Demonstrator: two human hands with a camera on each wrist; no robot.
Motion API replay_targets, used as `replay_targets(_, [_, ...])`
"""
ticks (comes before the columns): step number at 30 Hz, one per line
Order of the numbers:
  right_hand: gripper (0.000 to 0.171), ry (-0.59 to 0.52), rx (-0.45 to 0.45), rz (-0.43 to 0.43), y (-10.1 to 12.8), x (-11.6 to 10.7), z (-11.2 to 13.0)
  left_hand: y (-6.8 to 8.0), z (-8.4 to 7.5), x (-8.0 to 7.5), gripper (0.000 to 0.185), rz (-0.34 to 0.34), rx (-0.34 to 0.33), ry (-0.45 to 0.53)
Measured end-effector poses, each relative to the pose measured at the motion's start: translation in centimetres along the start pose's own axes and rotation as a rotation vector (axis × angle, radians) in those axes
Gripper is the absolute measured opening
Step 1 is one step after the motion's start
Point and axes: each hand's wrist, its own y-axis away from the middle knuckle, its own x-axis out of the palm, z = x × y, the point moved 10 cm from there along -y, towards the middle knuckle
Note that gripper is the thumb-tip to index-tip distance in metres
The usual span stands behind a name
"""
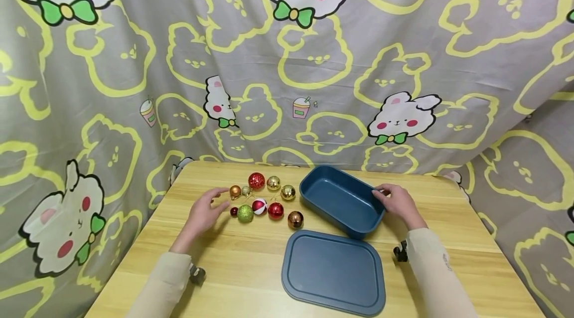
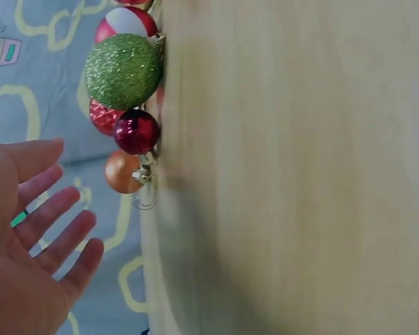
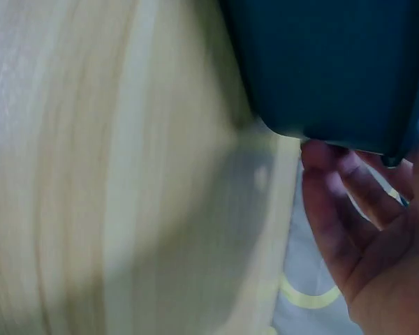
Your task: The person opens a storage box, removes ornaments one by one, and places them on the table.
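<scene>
On the table, a dark blue open-topped box (image 1: 324, 189) stands at an angle. My right hand (image 1: 398, 203) grips its right end at the rim; in the right wrist view, the fingers (image 3: 328, 209) lie against the outside of the box wall (image 3: 328, 70). Left of the box is a group of Christmas baubles, among them a glittery green bauble (image 1: 245, 213), a red bauble (image 1: 275, 210) and a copper bauble (image 1: 295, 220). My left hand (image 1: 205, 213) hovers at the group's left side with fingers spread, holding nothing, near a small dark red bauble (image 2: 136, 132) and an orange bauble (image 2: 122, 172).
A flat blue lid (image 1: 334, 273) lies on the wooden table (image 1: 242, 273) in front of the box. Behind the table hangs a grey patterned curtain (image 1: 260, 69), which also closes in both sides.
</scene>
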Motion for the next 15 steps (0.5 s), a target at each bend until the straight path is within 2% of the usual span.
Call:
replay_targets(2, [0.05, 0.009, 0.011, 0.004, 0.2, -0.4, 0.2, -0.2, -0.5, -0.5, 0.05, -0.019, 0.021, -0.033])
replay_targets(6, [0.066, 0.039, -0.005, -0.005, 0.6, -1.5, 1.1, -0.7, -2.1, -1.3, 0.062, -0.038, 0.114, -0.128])
replay_targets(10, [0.066, 0.045, -0.064, -0.029, 1.2, -2.4, 2.2, -1.3, -3.8, -1.9, 0.07, -0.025, 0.199, -0.243])
replay_targets(15, [0.062, 0.095, -0.165, -0.079, 2.5, -3.8, 4.0, -1.6, -5.1, -2.7, 0.073, -0.023, 0.261, -0.389])
